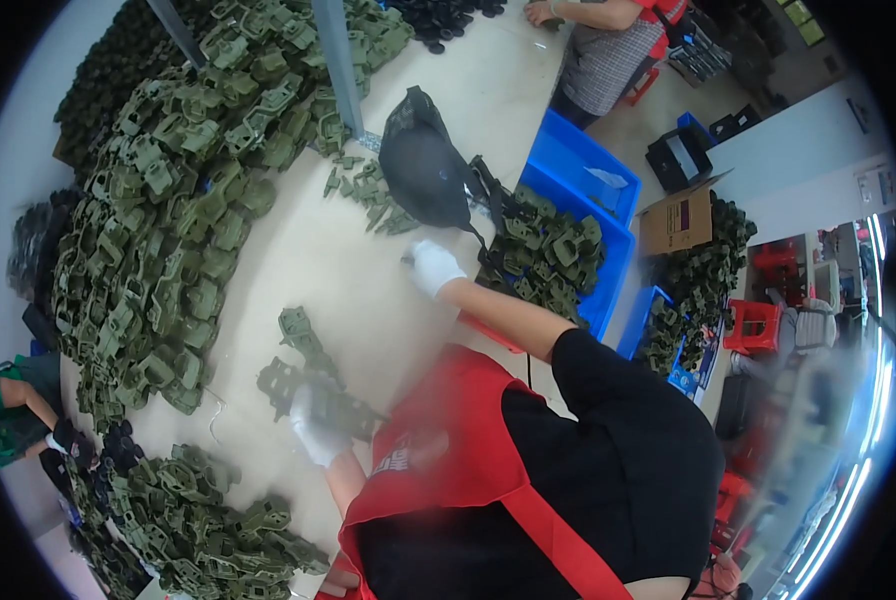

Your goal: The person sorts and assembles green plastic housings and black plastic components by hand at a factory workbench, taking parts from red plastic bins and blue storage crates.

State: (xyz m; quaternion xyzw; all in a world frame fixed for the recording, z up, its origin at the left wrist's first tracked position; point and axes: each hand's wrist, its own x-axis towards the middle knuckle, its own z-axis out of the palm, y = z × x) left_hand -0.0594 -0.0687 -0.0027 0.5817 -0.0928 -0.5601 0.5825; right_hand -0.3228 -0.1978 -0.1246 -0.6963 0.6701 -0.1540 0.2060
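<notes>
My left hand [317,432], in a white glove, grips a long olive-green plastic part [320,392] that lies on the pale table [368,290]. A second green part [301,333] lies just beyond it. My right hand [434,266], also gloved, reaches out over the table with its fingers curled on a small dark piece [407,260] at the fingertips. It is close to a black bag [424,170] and a blue bin [608,262] full of green parts [543,250].
A big heap of green parts [168,220] covers the table's left side, and another heap [203,520] lies near the bottom. A metal post [336,60] rises behind. Another person [608,45] works at the top, one more [8,400] at the left. A cardboard box [676,222] sits at the right.
</notes>
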